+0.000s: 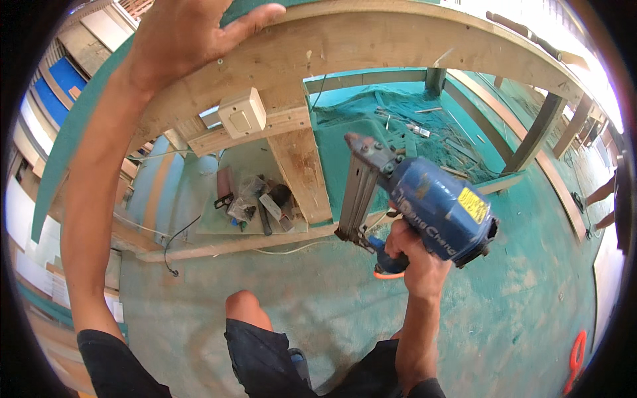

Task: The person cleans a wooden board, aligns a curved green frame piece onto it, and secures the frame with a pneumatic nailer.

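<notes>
Blue nail gun (438, 205) up close, held in your right hand (418, 251), its nose (356, 141) tilted toward the wooden beam (398, 43).
Head view: your right fingers wrap its handle, though I can't tell whether one presses the trigger; your left hand (189, 43) is spread at the beam, gripping nothing, and whether it touches is unclear. With the nose angled up and leftward, an accidental squeeze could send a nail toward that hand. Swinging left, the nose might also knock the cream switch (242, 114). Stepping sideways, you could catch a foot on the dangling black cord (182, 231).
</notes>
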The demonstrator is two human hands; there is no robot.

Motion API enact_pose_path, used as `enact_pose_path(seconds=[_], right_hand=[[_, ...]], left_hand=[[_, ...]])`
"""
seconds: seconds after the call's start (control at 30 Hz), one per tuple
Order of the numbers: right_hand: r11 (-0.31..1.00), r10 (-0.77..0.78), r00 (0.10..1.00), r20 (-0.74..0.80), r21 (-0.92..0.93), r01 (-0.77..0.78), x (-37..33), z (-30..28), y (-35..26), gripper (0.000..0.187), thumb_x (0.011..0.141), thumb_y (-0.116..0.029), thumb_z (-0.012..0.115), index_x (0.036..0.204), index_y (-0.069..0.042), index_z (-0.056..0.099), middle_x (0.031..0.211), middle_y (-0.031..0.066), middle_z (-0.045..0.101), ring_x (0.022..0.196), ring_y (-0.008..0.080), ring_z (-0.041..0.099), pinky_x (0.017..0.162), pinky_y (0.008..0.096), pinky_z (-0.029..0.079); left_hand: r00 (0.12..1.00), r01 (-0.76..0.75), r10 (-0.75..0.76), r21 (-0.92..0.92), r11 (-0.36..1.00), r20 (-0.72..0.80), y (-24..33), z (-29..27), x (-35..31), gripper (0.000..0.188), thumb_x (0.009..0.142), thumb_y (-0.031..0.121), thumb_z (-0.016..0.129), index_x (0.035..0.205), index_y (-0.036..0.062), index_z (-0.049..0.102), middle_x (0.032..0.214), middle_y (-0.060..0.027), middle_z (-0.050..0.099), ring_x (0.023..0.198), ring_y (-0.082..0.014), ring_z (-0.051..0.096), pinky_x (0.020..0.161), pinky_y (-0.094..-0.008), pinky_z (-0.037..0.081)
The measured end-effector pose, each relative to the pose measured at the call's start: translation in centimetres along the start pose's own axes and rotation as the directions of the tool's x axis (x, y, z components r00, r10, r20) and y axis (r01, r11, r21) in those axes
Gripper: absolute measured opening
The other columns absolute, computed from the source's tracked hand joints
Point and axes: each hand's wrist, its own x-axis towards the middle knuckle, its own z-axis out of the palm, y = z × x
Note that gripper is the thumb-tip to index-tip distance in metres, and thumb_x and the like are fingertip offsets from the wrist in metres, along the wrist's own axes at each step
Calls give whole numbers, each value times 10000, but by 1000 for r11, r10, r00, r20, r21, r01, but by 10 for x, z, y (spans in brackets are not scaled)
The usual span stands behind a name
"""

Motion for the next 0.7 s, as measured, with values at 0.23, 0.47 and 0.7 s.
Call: enact_pose_path(seconds=[0.23,0.47,0.7], right_hand=[[997,-73,996,-51,21,74,8,-11,-12,339,868,-21,602,1179,106,644,682,39,587,564,140,549,574,286,459],[980,-24,991,-131,195,49,20,-13,-24,375,908,-129,684,1198,105,652,695,15,559,567,110,506,559,295,414],[979,-115,975,-190,146,144,44,14,-59,334,948,-145,718,1200,71,674,702,8,570,554,96,499,538,274,407]], left_hand=[[996,70,-72,45,997,46,8,-14,5,579,828,311,839,1232,-53,640,1078,-208,644,932,-366,694,795,-422,569],[988,151,-151,-17,988,-9,15,-1,6,561,834,377,855,1112,-54,627,1025,-181,603,867,-334,686,741,-401,575],[998,66,-67,39,997,23,1,-4,3,546,860,367,822,1130,-52,599,1004,-180,606,849,-353,680,701,-405,580]])
